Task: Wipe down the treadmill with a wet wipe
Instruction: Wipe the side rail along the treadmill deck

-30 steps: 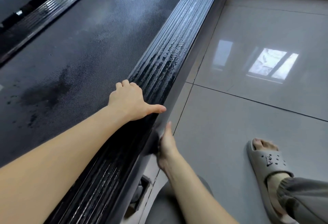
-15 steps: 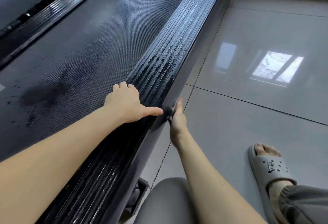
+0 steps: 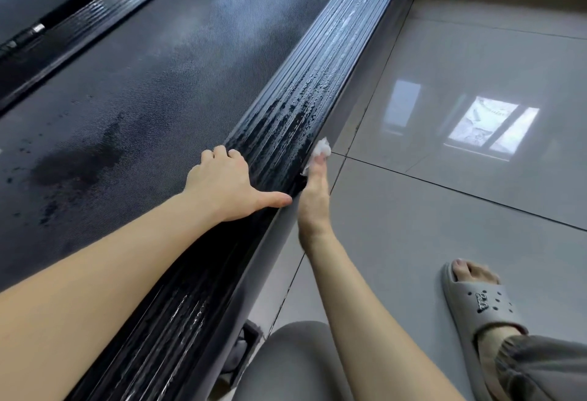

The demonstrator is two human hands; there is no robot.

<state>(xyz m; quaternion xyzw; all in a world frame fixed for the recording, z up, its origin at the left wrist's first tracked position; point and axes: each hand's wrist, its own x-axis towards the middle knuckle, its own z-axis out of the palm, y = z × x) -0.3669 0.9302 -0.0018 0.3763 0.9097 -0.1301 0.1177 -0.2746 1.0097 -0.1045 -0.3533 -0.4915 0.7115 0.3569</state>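
View from a head camera, looking down at a person crouched beside a treadmill (image 3: 197, 60) on a glossy tiled floor (image 3: 444, 216). The dark belt (image 3: 143, 89) runs diagonally across the left of the picture. A ridged black side rail (image 3: 317, 89) runs along its right edge, streaked with wet patches.

The left hand (image 3: 227, 186) lies palm-down on the rail with the thumb stretched out across the ridges. Its fingers bend down at the rail's inner edge, and it grips nothing. It looks placed there to prop the person up while they lean over.

The right hand (image 3: 313, 197) is seen edge-on against the rail's outer side face, just beside the left thumb. Its fingers are stretched out straight, pressing a crumpled white wipe (image 3: 322, 148) flat against that face. The wipe shows as a small wad past the fingertips. Whether the thumb also pinches it is hidden.

The flat hand likely spreads pressure over the narrow vertical strip. The wet rail top suggests it is done, and the side is the part in hand.

At bottom right are a grey-trousered knee (image 3: 295, 359) and a foot in a grey slipper (image 3: 476, 302), set well apart from the treadmill
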